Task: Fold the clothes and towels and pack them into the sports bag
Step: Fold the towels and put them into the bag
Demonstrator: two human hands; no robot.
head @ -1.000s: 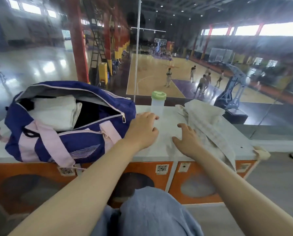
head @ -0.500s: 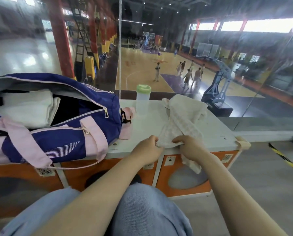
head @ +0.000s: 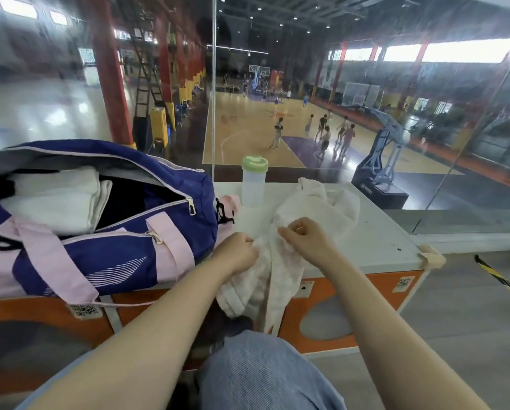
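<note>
Towel, white and waffle-textured, is draped across the white counter top, one part bunched beside the green-lidded shaker bottle, the near part hanging over the front edge. Its near edge is pinched by both hands: the left hand is closed on a fold, and the right hand is closed on the cloth just beside it. The blue-and-pink sports bag stands unzipped at the left, with folded white cloth already seen inside. The step in hand is judged to be the finding of two corners. For a clean fold, the hands are best slid apart along one hem until the corners are held and the cloth is drawn taut. The bottle should be kept clear of the lifted cloth, since it could be knocked over.
</note>
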